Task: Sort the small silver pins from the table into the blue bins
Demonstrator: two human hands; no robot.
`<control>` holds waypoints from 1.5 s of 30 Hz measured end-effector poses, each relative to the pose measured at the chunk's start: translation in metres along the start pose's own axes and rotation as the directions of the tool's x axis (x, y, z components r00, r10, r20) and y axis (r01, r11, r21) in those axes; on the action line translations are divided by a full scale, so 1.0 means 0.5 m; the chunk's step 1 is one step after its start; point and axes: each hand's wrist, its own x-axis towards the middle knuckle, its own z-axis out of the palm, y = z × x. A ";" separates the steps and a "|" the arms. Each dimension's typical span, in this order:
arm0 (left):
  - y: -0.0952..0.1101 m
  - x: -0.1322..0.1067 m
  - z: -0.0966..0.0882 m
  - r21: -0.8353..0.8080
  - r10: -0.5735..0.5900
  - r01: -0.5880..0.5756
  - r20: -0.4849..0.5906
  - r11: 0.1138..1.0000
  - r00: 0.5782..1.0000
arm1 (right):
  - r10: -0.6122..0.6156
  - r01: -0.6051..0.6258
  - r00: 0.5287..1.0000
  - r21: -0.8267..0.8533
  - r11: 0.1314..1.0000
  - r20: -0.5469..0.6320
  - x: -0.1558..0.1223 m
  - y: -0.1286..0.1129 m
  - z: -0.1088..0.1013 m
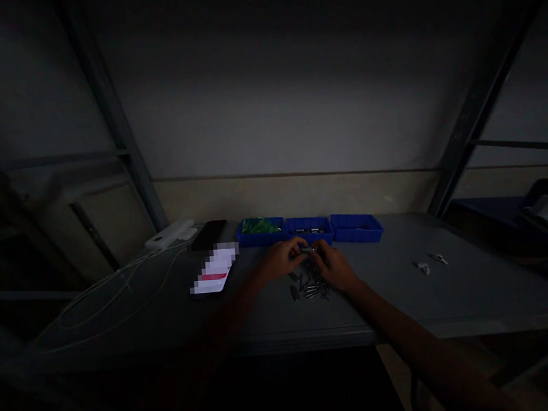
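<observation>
Between my two hands is a small silvery metal piece (307, 250), too dim to name more exactly. My left hand (283, 257) pinches its left end, and my right hand (333, 265) grips its right end. Just below them lies a loose pile of thin metal parts (315, 288) on the grey tabletop (263, 313). Behind my hands stand three blue bins: the left bin (260, 239) holds green pieces (260, 226), the middle bin (304, 236) holds small metal parts, and the right bin (356, 231) shows little inside.
On the left lie a lit phone (216, 269), a dark flat device (209, 235), a white power strip (169, 234) and white cables (119, 272). Small light-coloured items (421, 268) rest at the right. Metal shelf posts (138, 183) frame the table, with a wall behind.
</observation>
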 end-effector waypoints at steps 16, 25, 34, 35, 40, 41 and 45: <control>0.001 0.001 -0.002 0.027 -0.009 0.008 0.008 1.000 1.000 | -0.021 0.019 0.999 0.054 0.998 0.033 -0.002 0.002 0.000; 0.008 0.001 -0.003 0.071 -0.033 0.032 0.006 0.997 0.999 | -0.032 0.032 0.999 0.027 0.999 0.020 -0.001 0.004 0.001; -0.008 0.001 0.004 0.040 -0.012 0.011 0.014 0.999 1.000 | -0.005 0.005 1.000 -0.030 1.000 -0.010 0.001 0.009 0.005; -0.008 0.002 0.004 0.037 -0.016 0.015 0.014 0.999 1.000 | -0.004 0.004 1.000 -0.029 1.000 -0.007 0.001 0.008 0.005; -0.005 0.002 0.003 0.052 -0.013 0.013 0.012 0.999 1.000 | -0.002 0.002 1.000 -0.010 1.000 -0.003 0.000 0.003 0.002; -0.004 0.002 0.003 0.055 -0.012 0.012 0.012 0.998 1.000 | 0.000 0.000 1.000 -0.005 1.000 -0.005 0.000 0.002 0.001; -0.003 0.001 0.002 0.058 -0.005 0.004 0.022 0.998 1.000 | -0.012 0.012 1.000 0.035 0.999 0.004 -0.001 0.003 0.001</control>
